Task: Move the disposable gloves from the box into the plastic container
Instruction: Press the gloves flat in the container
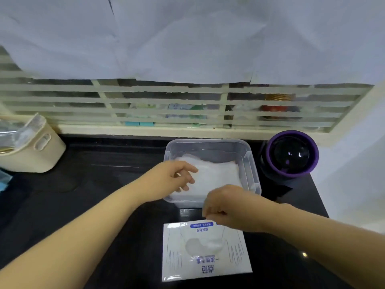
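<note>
A clear plastic container (252,163) stands on the black counter with a stack of translucent white gloves (216,174) lying in it. My left hand (177,176) hangs over the container's near left corner, fingers loosely spread above the gloves. Nearer to me lies the flat white glove box (200,263) with blue print and an oval opening that shows more gloves. My right hand (227,207) hovers at the box's far edge, just in front of the container, fingers curled downward. Whether it pinches anything is hidden by the fingers.
A purple-rimmed round black appliance (291,155) stands right of the container. A cream caddy (31,151) with utensils sits at the far left. A louvred window and white sheet back the counter (104,184).
</note>
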Demonstrator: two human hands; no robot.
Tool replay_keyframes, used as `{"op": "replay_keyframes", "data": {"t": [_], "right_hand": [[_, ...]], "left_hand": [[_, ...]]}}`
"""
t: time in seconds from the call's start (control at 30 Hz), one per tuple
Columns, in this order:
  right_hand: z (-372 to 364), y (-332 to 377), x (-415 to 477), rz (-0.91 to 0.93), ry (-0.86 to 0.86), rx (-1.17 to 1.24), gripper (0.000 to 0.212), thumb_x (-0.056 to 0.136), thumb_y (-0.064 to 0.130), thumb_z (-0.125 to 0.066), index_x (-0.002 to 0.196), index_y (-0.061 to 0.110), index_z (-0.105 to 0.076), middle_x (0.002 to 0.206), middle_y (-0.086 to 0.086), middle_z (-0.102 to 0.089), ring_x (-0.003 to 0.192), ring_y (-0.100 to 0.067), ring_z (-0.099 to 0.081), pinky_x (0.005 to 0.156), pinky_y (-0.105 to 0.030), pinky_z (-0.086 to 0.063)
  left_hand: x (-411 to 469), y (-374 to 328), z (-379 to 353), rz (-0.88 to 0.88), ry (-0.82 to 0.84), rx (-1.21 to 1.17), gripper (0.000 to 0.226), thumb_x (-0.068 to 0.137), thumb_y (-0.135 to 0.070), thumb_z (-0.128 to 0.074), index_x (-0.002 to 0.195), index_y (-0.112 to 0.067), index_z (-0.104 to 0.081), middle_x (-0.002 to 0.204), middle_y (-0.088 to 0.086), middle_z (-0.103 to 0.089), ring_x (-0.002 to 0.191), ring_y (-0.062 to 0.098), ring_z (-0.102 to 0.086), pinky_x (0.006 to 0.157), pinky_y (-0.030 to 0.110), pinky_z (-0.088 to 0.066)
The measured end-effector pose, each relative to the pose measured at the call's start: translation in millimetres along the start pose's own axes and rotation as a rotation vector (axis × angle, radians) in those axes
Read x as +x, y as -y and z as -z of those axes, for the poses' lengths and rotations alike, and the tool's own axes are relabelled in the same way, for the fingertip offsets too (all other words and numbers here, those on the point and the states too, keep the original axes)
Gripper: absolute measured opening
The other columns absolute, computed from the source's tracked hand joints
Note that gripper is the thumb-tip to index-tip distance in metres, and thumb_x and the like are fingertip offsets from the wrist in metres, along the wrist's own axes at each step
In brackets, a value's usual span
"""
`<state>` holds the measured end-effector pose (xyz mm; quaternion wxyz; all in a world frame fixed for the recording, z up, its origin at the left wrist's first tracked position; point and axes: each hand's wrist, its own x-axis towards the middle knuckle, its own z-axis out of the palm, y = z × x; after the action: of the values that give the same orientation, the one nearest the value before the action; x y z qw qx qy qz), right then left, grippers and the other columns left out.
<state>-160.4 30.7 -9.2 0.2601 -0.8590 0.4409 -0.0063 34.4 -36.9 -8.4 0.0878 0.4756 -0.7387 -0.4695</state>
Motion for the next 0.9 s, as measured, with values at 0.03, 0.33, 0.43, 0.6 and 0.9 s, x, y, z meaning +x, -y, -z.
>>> {"op": "replay_keyframes", "data": {"t": [0.03,0.33,0.43,0.6,0.9], "right_hand": [[-12,2,-5,0.023,0.092,-0.035,0.026,0.098,0.024,-0.05,0.117,0.018,-0.067,0.116,0.002,-0.064,0.102,-0.014,-0.058,0.092,-0.029,-0.046],[-97,-12,10,0.139,0.142,-0.376,0.038,0.1,0.019,-0.035,0.135,0.023,-0.048,0.118,-0.016,-0.049,0.098,-0.034,-0.053,0.072,-0.038,-0.036],[-103,-9,17,0.122,0.053,-0.413,0.035,0.098,0.016,-0.038,0.125,0.02,-0.06,0.115,-0.016,-0.056,0.097,-0.031,-0.057,0.069,-0.034,-0.03],[-116,-9,9,0.094,0.116,-0.419,0.009,0.084,0.013,-0.063,0.084,0.009,-0.07,0.094,-0.012,-0.061,0.072,-0.03,-0.06,0.059,-0.03,-0.03],[-77,9,-15,0.093,0.027,-0.221,0.015,0.101,0.018,-0.043,0.111,0.016,-0.054,0.116,0.001,-0.05,0.097,-0.014,-0.047,0.081,-0.026,-0.042]], "left_hand": [[-10,1,1,0.022,0.025,-0.033,0.025,0.097,-0.01,-0.052,0.106,-0.03,-0.063,0.09,-0.012,-0.071,0.08,0.005,-0.069,0.079,0.024,-0.056],[-49,39,-57,0.13,0.426,0.705,0.08,0.082,-0.042,-0.07,0.149,-0.035,-0.026,0.156,-0.002,-0.024,0.143,0.026,-0.025,0.114,0.045,-0.029],[-51,49,-78,0.18,0.465,0.858,0.114,0.077,-0.045,-0.076,0.154,-0.033,0.008,0.163,-0.001,0.005,0.149,0.027,-0.003,0.119,0.05,-0.013],[-52,58,-86,0.145,0.42,0.92,0.114,0.08,-0.046,-0.074,0.153,-0.031,0.012,0.163,0.002,0.002,0.148,0.03,-0.008,0.119,0.05,-0.014],[-52,58,-85,0.128,0.415,0.948,0.114,0.08,-0.048,-0.073,0.153,-0.031,0.013,0.163,0.002,-0.001,0.148,0.031,-0.011,0.119,0.051,-0.014]]}}
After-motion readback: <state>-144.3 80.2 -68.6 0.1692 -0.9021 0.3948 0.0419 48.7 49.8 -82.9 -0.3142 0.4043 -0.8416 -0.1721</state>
